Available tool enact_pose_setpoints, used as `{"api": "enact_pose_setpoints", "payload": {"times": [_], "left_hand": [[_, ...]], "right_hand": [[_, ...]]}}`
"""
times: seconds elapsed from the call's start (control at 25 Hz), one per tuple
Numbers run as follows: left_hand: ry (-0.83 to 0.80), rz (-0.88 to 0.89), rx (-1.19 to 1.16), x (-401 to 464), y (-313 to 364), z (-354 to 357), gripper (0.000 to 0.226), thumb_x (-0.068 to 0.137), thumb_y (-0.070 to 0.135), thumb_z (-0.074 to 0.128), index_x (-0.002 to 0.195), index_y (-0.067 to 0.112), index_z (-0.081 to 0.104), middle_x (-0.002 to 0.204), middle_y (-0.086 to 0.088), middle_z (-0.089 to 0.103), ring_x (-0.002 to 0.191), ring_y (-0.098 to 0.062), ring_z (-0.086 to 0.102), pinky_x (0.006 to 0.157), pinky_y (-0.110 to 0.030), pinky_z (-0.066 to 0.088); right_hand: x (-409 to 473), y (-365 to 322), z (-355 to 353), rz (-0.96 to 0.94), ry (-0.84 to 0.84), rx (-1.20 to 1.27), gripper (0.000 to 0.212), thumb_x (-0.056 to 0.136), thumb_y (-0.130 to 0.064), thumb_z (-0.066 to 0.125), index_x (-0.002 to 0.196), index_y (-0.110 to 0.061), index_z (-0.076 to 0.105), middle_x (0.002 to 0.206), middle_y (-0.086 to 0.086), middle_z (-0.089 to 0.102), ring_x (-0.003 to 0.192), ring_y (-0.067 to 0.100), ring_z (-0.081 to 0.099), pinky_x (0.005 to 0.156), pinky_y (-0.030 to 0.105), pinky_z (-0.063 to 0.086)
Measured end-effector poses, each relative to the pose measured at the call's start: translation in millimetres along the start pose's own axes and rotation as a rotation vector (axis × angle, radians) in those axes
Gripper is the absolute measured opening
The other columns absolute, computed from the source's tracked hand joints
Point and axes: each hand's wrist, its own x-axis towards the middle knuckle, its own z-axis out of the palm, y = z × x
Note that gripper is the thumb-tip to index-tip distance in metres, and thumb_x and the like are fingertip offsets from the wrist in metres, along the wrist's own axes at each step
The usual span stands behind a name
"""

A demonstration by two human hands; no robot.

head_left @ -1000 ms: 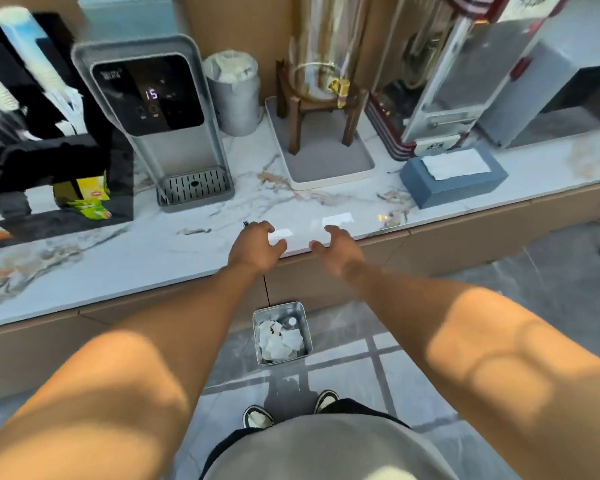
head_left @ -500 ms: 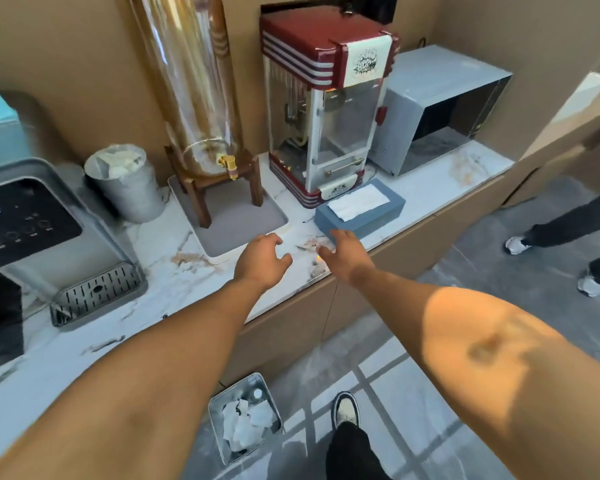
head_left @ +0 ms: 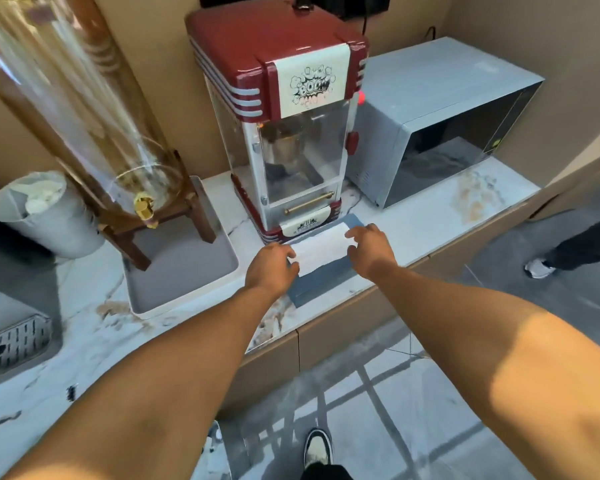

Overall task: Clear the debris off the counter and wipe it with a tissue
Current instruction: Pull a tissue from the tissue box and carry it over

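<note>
A blue-grey tissue box (head_left: pixel 321 284) lies on the marble counter (head_left: pixel 94 344) in front of a red popcorn machine. A white tissue (head_left: pixel 321 249) shows on its top. My left hand (head_left: pixel 271 268) rests at the box's left end, its fingers curled against the tissue's edge. At the right end is my right hand (head_left: pixel 371 247), with spread fingertips touching the tissue. Neither hand has lifted anything. A small dark scrap (head_left: pixel 71 393) lies on the counter near its front edge at the left.
Behind the box stands the popcorn machine (head_left: pixel 284 126), with a grey microwave (head_left: pixel 440 126) to its right. A glass dispenser on a wooden stand (head_left: pixel 125 174) sits on a grey tray (head_left: pixel 174 271). A metal bucket (head_left: pixel 39 213) is far left. Another person's legs (head_left: pixel 575 251) are at right.
I have moved right along the counter. Both hands have gone from the bare marble near the front edge to the tissue box and now sit at its two ends.
</note>
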Motion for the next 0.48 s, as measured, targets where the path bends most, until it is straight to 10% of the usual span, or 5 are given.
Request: {"api": "enact_pose_setpoints", "payload": {"times": [0.48], "left_hand": [[-0.064,-0.002,0.202,49.8,4.4,36.4,0.020,0.091,0.013,0.058,0.103,0.004,0.071,0.111,-0.015,0.063,0.104,-0.034,0.059,0.087,-0.041,0.054]], "right_hand": [[67.3,25.1,30.1,0.029,-0.115,0.074,0.024,0.095,-0.018,0.063,0.119,-0.020,0.061,0.130,0.004,0.048,0.108,0.025,0.060,0.095,0.031,0.051]]}}
